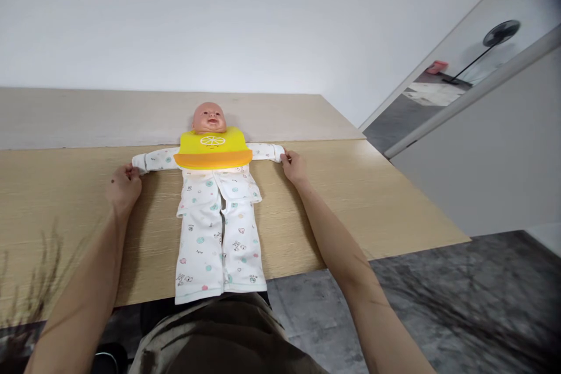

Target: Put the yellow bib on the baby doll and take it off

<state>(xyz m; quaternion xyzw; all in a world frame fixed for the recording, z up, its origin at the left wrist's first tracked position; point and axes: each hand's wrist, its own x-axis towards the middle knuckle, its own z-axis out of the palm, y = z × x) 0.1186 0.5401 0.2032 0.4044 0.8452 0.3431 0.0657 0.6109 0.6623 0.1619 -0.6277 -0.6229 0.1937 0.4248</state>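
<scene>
A baby doll point(209, 117) lies face up on the table, its head at the far end. It wears a white printed top point(199, 186) and white printed trousers point(199, 251). Around its neck sits a yellow bib point(213, 143) with an orange pocket along the lower edge and a citrus-slice print. My left hand point(125, 186) pinches the cuff of the sleeve on the left. On the other side, my right hand point(293, 166) pinches the opposite cuff. Both sleeves are stretched out sideways. The trouser legs reach the table's near edge.
The wooden table point(350, 198) has a paler strip along the back, against a white wall point(175, 23). To the right, a doorway shows a standing fan point(502, 33) and a red object point(437, 67). Grey floor point(302, 304) lies below the near edge.
</scene>
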